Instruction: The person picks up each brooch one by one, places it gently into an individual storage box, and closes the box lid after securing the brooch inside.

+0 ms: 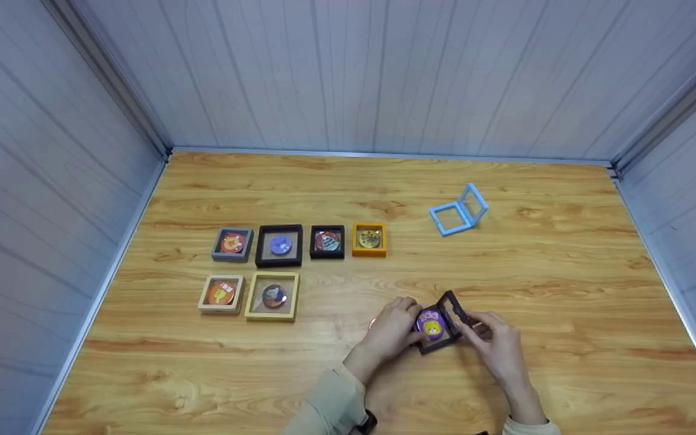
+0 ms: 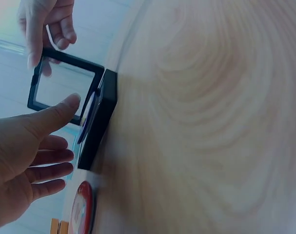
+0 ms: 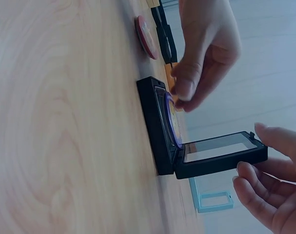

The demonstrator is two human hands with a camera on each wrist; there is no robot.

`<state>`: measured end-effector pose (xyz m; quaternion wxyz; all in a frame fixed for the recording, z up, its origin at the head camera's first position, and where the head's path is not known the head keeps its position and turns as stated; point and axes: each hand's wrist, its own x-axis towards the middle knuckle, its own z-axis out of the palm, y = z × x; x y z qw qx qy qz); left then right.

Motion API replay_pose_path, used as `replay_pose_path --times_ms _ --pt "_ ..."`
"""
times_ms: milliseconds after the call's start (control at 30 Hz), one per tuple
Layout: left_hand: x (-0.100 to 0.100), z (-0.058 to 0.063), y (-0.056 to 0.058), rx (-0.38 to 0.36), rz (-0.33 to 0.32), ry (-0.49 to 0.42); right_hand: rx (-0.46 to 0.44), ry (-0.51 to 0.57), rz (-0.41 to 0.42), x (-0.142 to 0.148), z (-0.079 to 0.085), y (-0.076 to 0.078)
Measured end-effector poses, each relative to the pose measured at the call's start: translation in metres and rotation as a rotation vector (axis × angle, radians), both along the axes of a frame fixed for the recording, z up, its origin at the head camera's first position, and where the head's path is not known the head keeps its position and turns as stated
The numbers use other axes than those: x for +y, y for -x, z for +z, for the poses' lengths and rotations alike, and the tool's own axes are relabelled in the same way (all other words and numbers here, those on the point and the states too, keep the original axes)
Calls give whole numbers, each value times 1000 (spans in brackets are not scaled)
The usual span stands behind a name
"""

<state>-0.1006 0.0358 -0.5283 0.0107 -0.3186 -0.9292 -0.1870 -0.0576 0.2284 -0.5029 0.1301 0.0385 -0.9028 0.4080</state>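
Note:
A small black hinged display frame [image 1: 438,347] stands unfolded on the table, its clear-windowed lid [image 3: 216,151] raised at an angle. Inside the lower half lies a round purple badge [image 1: 431,325] with a yellow animal on it. My right hand [image 1: 499,344] pinches the lid's outer edge between thumb and fingers. Over the badge's left side is my left hand [image 1: 393,326], its thumb [image 2: 62,112] extended and fingers loosely straight. A red-rimmed round badge [image 2: 82,209] lies beside the frame, mostly hidden by the left hand in the head view.
Several closed frames holding badges sit to the left, among them a grey one [image 1: 232,244], an orange one [image 1: 370,239] and a pale yellow one [image 1: 272,296]. An unfolded light blue frame [image 1: 460,211] stands at the back right. Panel walls [image 1: 348,78] border the wooden table [image 1: 565,260].

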Motion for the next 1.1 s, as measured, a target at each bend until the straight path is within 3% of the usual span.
replay_pose_path --times_ms 433,733,1100 --pt "-10 -5 5 10 -7 4 -98 80 -27 2 2 -3" --pt "-10 -8 6 6 -2 -7 -56 82 -12 -2 0 -4" --pt "-13 -13 7 44 -15 -88 -38 63 78 -20 -4 -6"
